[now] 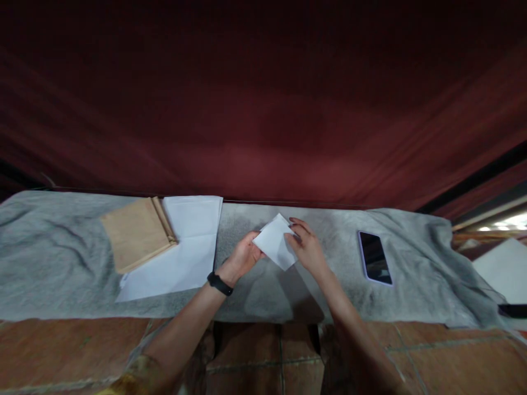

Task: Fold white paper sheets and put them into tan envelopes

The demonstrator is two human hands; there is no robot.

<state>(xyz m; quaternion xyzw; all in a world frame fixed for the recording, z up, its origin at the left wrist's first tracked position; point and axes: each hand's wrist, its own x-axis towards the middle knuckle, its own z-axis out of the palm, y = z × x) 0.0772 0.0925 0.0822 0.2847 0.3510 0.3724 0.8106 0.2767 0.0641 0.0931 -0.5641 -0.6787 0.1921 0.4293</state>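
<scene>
A small white folded paper [275, 241], roughly square and turned cornerwise, is held up over the grey cloth between my two hands. My left hand [244, 254] grips its left corner, with the thumb near the lower edge and the other fingers partly behind it. My right hand [307, 245] is at the upper right edge, its fingers bent against the paper. Part of the paper's right side is covered by those fingers. A black band is around my left wrist.
The grey cloth [255, 299] covers a long surface. To the left, a brown paper envelope [138, 233] lies partly over white sheets [193, 241]. A phone [374, 258] rests at the right. Dark red fabric [263, 120] rises behind; floor tiles [453, 362] show in front.
</scene>
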